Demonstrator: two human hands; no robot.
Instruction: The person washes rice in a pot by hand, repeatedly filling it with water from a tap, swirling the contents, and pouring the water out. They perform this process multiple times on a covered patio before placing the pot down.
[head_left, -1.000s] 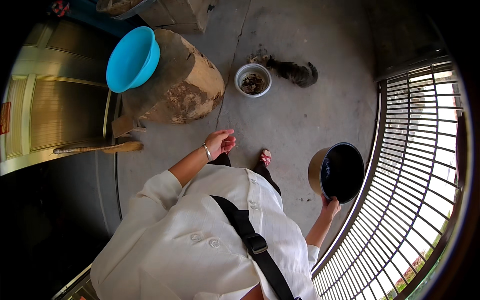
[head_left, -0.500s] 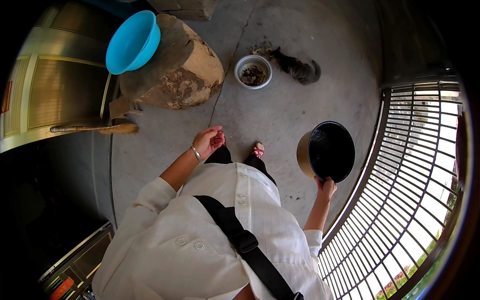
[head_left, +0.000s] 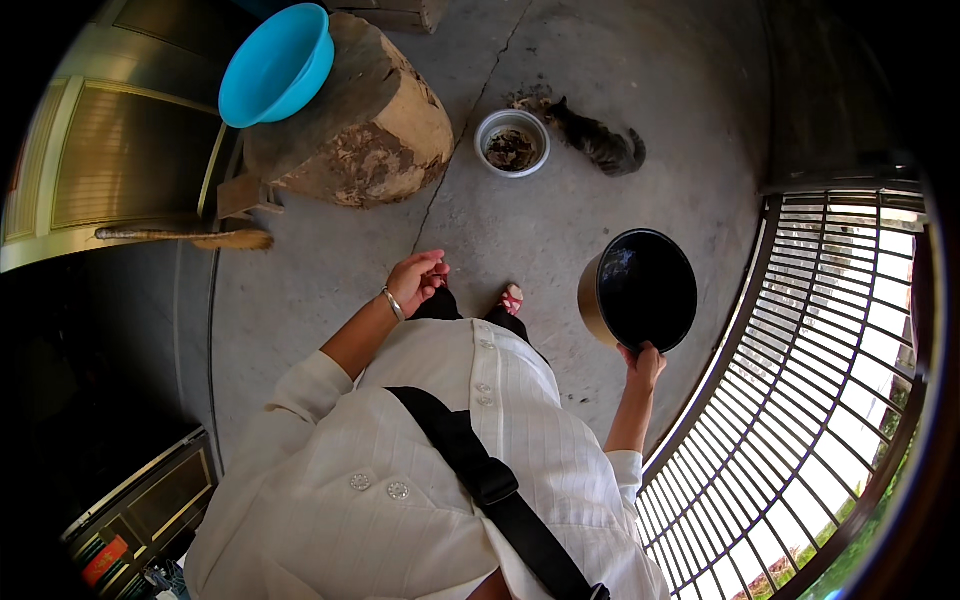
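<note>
My right hand point(head_left: 643, 362) grasps the dark pot point(head_left: 648, 288) by its rim, above the floor point(head_left: 560, 235). I have brought it a little inward, so now it is more apart from the railing point(head_left: 800, 360) along the floor's right edge, and appears nearer to the bowl point(head_left: 512, 173). My left hand point(head_left: 415, 285) is half curled, visibly holding nothing.

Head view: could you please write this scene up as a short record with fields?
Left hand: fingers curled, no object visible in it
Right hand: grips the near rim of a pot
Pot: dark inside, tan outside, held with its mouth toward the camera
Floor: pale bowl with dark scraps inside
Animal: dark striped cat, right of the bowl
Stump: carries a blue basin
</note>
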